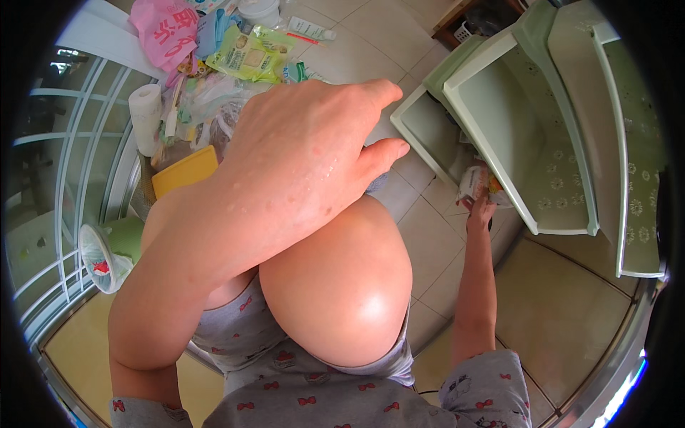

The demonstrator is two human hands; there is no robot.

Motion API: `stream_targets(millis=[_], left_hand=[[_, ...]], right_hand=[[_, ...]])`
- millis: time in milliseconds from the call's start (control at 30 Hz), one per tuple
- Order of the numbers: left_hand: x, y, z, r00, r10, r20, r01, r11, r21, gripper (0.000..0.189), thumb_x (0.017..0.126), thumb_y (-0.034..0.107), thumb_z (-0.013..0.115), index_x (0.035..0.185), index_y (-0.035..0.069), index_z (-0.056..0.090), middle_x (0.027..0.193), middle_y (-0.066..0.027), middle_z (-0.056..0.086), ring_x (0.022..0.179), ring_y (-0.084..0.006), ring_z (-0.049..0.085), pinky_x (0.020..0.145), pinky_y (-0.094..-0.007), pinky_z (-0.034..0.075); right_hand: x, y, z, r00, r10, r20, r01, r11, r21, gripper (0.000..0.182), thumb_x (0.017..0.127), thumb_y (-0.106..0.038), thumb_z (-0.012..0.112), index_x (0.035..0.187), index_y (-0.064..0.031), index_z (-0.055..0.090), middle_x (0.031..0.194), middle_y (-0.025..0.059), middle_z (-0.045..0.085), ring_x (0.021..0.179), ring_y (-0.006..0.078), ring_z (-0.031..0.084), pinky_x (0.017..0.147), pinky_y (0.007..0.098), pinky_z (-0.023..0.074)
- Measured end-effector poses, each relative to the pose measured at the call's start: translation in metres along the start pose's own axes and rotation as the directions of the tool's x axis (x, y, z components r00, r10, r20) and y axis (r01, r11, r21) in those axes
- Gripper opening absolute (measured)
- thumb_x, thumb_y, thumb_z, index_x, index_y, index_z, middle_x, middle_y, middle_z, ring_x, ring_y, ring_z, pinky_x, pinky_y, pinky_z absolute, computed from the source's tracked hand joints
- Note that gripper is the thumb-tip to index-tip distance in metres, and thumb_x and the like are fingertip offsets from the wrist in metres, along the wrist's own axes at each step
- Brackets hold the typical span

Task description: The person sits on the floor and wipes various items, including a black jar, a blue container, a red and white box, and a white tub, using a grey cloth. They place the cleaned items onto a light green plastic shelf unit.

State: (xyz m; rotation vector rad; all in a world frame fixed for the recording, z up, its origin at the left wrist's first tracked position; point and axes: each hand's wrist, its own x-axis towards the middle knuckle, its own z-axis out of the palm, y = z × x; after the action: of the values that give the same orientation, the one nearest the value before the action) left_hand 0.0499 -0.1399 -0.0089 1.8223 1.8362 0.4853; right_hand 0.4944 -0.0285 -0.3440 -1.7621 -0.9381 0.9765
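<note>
My left hand is raised large over my bent knees, palm down, its thumb and forefinger apart with nothing between them. Far to the right, my right hand reaches low to the front of a pale green plastic drawer near the floor. Its fingers are on a white packet with red print, which is partly in the drawer's shadow. An orange and yellow package lies just beside the packet, partly hidden by the larger open drawer above.
A pink plastic bag, green wipes packs, a tube and a paper towel roll are at upper left. A yellow box and a lined waste bin are at left. Another drawer juts out at right.
</note>
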Motion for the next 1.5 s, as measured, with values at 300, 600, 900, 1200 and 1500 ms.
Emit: stream_targets(millis=[300, 600, 900, 1200, 1500], left_hand=[[-0.001, 0.001, -0.001, 1.0, 0.0, 0.016, -0.001, 0.999, 0.032, 0.04, 0.088, 0.026, 0.071, 0.123, 0.009, 0.062, 0.083, -0.0155, 0.067, 0.071, -0.0334, 0.063, 0.067, -0.0414, 0.048], [0.0, 0.003, 0.0, 0.998, 0.058, 0.0, -0.058, 0.998, 0.02, 0.039, 0.087, 0.025, 0.07, 0.123, 0.009, 0.062, 0.083, -0.0156, 0.068, 0.071, -0.0345, 0.064, 0.064, -0.0418, 0.048], [0.002, 0.003, -0.008, 0.998, 0.001, 0.063, -0.003, 1.0, 0.028, 0.039, 0.086, 0.021, 0.071, 0.12, 0.006, 0.063, 0.084, -0.0155, 0.069, 0.071, -0.0332, 0.065, 0.062, -0.0405, 0.048], [0.002, 0.001, -0.002, 0.998, 0.002, -0.057, -0.018, 0.96, -0.279, 0.037, 0.081, 0.013, 0.073, 0.116, 0.003, 0.064, 0.089, -0.0126, 0.069, 0.072, -0.0302, 0.065, 0.063, -0.0372, 0.05], [0.007, 0.0, -0.007, 0.996, 0.091, -0.024, -0.092, 0.993, -0.074, 0.04, 0.08, 0.013, 0.073, 0.118, 0.005, 0.064, 0.083, -0.0087, 0.065, 0.071, -0.0281, 0.061, 0.061, -0.0366, 0.046]], right_hand=[[-0.009, -0.037, -0.025, 0.945, 0.293, 0.144, -0.254, 0.938, -0.238, 0.044, 0.096, -0.027, 0.055, 0.133, -0.0038, 0.052, 0.114, 0.0167, 0.064, 0.075, 0.0229, 0.07, 0.046, 0.0308, 0.0595], [0.095, 0.056, -0.028, 0.982, -0.181, -0.055, 0.188, 0.969, 0.159, 0.044, 0.1, -0.022, 0.053, 0.138, -0.0022, 0.047, 0.122, 0.0171, 0.062, 0.079, 0.0261, 0.067, 0.048, 0.0326, 0.056], [0.183, 0.093, -0.001, 0.977, -0.21, 0.021, 0.211, 0.977, -0.03, 0.043, 0.099, -0.033, 0.051, 0.129, -0.0028, 0.054, 0.119, 0.0134, 0.064, 0.102, 0.0249, 0.06, 0.075, 0.0402, 0.0535], [0.155, 0.046, 0.059, 0.993, 0.001, -0.117, 0.004, 0.999, 0.045, 0.042, 0.097, -0.031, 0.055, 0.132, -0.0073, 0.053, 0.12, 0.01, 0.062, 0.099, 0.0238, 0.06, 0.072, 0.0397, 0.0521], [0.148, 0.033, 0.055, 0.99, 0.043, -0.136, -0.029, 0.994, 0.103, 0.043, 0.096, -0.03, 0.058, 0.134, -0.0118, 0.052, 0.123, 0.007, 0.06, 0.102, 0.0232, 0.059, 0.073, 0.0406, 0.0517]])
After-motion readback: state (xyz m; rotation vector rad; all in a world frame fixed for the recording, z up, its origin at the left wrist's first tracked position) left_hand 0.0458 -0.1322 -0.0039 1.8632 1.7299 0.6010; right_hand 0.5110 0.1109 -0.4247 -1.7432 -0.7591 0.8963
